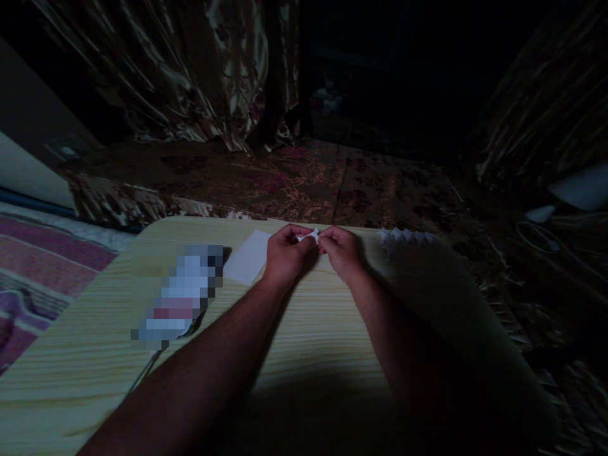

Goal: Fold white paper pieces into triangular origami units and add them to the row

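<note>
Between my two hands, over the far part of the wooden table (304, 329), is a small folded white paper (311, 236). The fingers of my left hand (287, 253) are closed round its left side. From the other side, my right hand (341, 250) pinches its right edge with thumb and forefinger. Much of the paper is hidden by the fingers, so its full shape does not show. A flat white sheet of paper (247, 258) lies just left of my left hand. To the right of my right hand stand several small folded white paper pieces (406, 236) in a row.
A phone-like device (180, 291), blurred out, lies on the table's left with a cable (140, 373) running toward me. Striped bedding (42, 266) is beyond the left edge. A patterned cloth ledge (285, 177) and curtains (237, 63) are behind. A white lamp-like object (582, 187) is at right.
</note>
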### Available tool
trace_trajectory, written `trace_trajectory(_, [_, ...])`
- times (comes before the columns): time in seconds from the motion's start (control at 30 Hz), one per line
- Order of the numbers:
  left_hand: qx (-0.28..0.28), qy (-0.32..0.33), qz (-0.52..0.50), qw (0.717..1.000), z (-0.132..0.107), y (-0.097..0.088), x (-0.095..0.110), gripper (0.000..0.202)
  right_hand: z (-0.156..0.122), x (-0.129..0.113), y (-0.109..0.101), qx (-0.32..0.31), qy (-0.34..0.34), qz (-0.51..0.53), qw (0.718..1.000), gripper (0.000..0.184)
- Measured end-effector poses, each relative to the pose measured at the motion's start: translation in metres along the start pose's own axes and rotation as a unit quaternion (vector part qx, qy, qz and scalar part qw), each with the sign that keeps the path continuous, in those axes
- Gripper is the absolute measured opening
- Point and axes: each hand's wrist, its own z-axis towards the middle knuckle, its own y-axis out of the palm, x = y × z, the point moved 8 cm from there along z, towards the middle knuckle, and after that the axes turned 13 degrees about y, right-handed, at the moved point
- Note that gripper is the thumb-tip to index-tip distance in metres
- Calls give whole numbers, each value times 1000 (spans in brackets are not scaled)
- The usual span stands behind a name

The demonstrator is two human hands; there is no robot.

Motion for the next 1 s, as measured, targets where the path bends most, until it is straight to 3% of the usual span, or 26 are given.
trace_trajectory(0.37, [46, -16, -27, 998, 0, -4, -1, 23, -2, 1, 4, -34, 38, 48, 998, 10])
trace_trajectory(0.77, [26, -1, -14, 1000, -1, -2, 0, 21, -1, 0, 2, -14, 7, 10, 1000, 6])
trace_trajectory(1.0, [49, -10, -48, 998, 0, -4, -2, 22, -2, 1, 3, -34, 51, 73, 995, 10])
